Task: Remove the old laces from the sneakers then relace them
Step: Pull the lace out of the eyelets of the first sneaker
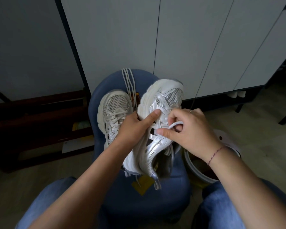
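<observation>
The silver-white mesh sneaker (165, 96) is held still by the left hand (132, 128) — its white cord lace (176, 124) is pinched for pulling by the right hand (193, 131).

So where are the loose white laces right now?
Head view, centre: the loose white laces lie on the far edge of the blue stool, running between the toes of the resting sneaker and the held sneaker.

dim, cool light | dark left corners | wide-angle edge bending | slight softness
</observation>
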Demonstrator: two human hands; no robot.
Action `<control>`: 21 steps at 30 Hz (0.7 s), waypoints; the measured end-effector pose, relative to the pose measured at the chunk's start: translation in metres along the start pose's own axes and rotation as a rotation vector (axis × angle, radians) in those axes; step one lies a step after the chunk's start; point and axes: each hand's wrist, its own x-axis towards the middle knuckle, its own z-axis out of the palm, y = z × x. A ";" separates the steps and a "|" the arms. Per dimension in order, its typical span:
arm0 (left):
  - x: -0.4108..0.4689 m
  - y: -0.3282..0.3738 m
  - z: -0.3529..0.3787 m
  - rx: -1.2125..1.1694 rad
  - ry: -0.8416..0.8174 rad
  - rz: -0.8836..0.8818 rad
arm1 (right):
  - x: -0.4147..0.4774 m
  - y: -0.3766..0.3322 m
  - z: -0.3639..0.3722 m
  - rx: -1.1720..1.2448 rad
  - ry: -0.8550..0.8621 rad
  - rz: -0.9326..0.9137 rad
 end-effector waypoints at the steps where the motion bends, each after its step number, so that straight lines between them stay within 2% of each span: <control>1: 0.000 0.000 -0.001 -0.003 -0.003 0.001 | 0.001 0.002 0.001 -0.037 0.006 -0.013; 3: 0.000 0.000 -0.001 -0.010 -0.002 -0.003 | 0.002 0.007 0.003 0.000 0.005 -0.023; 4: 0.000 0.000 -0.001 -0.012 -0.004 -0.005 | 0.002 0.008 0.004 0.094 -0.013 -0.012; 7: 0.000 0.000 -0.001 -0.040 -0.027 0.000 | 0.004 0.007 0.002 0.600 -0.033 0.138; 10: 0.000 0.002 -0.002 -0.100 -0.026 -0.021 | 0.009 0.010 -0.010 1.253 0.189 0.314; 11: 0.000 0.002 -0.003 -0.119 -0.027 -0.029 | 0.011 0.012 -0.014 1.401 0.244 0.365; 12: 0.000 0.003 -0.003 -0.134 -0.030 -0.038 | 0.012 0.015 -0.016 1.425 0.270 0.413; 14: 0.000 0.004 -0.003 -0.137 -0.031 -0.038 | 0.011 0.020 -0.014 1.111 0.227 0.472; 17: 0.000 0.001 -0.002 -0.098 -0.014 -0.025 | 0.004 0.022 -0.007 0.535 0.041 0.362; 21: 0.001 0.000 -0.001 -0.044 -0.027 -0.010 | 0.001 0.009 -0.003 -0.081 0.127 0.005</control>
